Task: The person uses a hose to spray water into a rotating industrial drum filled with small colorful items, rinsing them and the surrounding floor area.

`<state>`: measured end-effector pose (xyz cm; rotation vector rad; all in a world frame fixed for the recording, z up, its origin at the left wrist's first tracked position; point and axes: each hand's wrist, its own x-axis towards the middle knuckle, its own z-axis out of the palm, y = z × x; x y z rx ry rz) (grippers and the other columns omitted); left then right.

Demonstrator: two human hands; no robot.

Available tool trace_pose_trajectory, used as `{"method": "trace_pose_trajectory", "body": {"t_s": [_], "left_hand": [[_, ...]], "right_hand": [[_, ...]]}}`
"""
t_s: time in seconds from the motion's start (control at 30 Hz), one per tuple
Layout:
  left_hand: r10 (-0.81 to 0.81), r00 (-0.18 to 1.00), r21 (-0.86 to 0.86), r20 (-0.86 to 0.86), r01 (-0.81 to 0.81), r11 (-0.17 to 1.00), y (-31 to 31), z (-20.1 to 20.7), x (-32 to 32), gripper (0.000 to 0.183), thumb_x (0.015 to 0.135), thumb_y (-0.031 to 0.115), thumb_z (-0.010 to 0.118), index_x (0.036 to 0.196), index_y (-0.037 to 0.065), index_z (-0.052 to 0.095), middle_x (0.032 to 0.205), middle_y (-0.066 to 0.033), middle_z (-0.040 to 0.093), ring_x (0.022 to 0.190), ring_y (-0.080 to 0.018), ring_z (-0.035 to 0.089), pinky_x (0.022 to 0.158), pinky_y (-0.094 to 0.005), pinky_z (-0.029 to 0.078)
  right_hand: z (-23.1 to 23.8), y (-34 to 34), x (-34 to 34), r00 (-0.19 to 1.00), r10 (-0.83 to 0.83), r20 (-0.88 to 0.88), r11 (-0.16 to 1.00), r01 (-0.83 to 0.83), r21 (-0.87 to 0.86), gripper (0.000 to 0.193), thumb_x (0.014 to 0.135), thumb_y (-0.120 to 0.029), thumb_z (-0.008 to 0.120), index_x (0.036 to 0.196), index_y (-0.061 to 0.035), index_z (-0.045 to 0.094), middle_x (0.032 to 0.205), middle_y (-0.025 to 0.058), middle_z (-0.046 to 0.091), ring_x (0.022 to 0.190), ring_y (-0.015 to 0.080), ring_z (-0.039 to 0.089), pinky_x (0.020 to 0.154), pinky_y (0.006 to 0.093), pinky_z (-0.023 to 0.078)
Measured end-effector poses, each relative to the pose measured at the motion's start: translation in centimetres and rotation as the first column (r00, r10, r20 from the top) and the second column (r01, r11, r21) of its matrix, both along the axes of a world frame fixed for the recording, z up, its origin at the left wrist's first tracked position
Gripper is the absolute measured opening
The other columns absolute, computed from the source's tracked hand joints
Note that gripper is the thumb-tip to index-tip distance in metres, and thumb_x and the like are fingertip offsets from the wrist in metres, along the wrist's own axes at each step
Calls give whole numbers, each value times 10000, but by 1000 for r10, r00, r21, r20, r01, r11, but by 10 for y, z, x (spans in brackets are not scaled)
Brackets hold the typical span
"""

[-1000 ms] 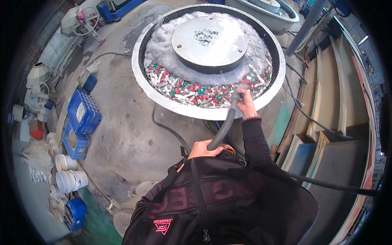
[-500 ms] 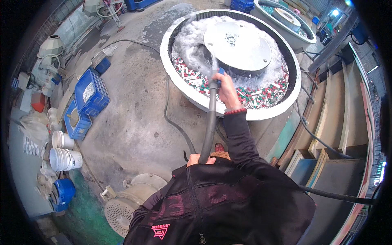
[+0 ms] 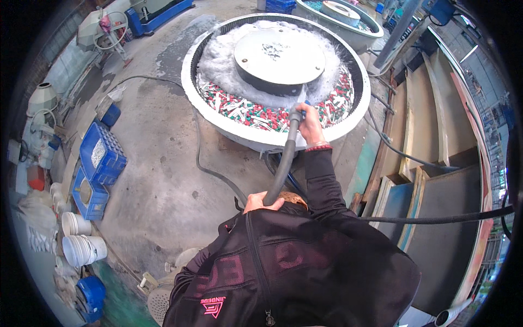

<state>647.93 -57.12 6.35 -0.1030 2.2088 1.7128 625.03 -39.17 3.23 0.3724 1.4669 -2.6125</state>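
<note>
My right hand (image 3: 310, 125) is closed around the front end of a thick dark hose (image 3: 287, 159), at a blue part near its outlet. Water sprays from that end into a big round tub (image 3: 190, 90) with a white rim and ribbed dark inner wall. Lower down, close to my body, my left hand (image 3: 262, 203) grips the same hose. Red, green and white small pieces (image 3: 248, 109) lie in the tub's near side, with whitish foam (image 3: 215, 65) behind them. A flat round metal lid (image 3: 280, 60) tops the tub's centre.
Blue crates (image 3: 103, 155) and white buckets (image 3: 84, 249) stand on the floor at the left. A second round tub (image 3: 346, 30) is behind. Wooden-edged troughs (image 3: 417, 125) run along the right. A thin hose (image 3: 204, 166) crosses the concrete floor.
My view has shifted, so the tub sits further left. The hose outlet and spray have swung from left of the centre lid to its near right side. Both hands keep their hold.
</note>
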Motion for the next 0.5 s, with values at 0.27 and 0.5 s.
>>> {"method": "trace_pose_trajectory", "body": {"t_s": [0.27,0.5], "left_hand": [[270,961,61,67,-274,960,12,-7,2,206,746,168,674,716,-22,600,577,-5,541,535,-71,463,488,-259,382],[203,970,-26,131,-201,979,61,8,-12,213,744,186,666,732,-20,612,569,-16,546,548,-84,472,512,-282,394]], "right_hand": [[21,-53,-36,979,189,-70,979,-183,87,192,653,-128,546,791,-8,489,647,87,489,514,225,512,419,372,455],[-31,38,-16,962,223,160,973,-228,14,206,718,-164,526,875,-35,497,801,111,514,695,237,545,601,459,519]]}}
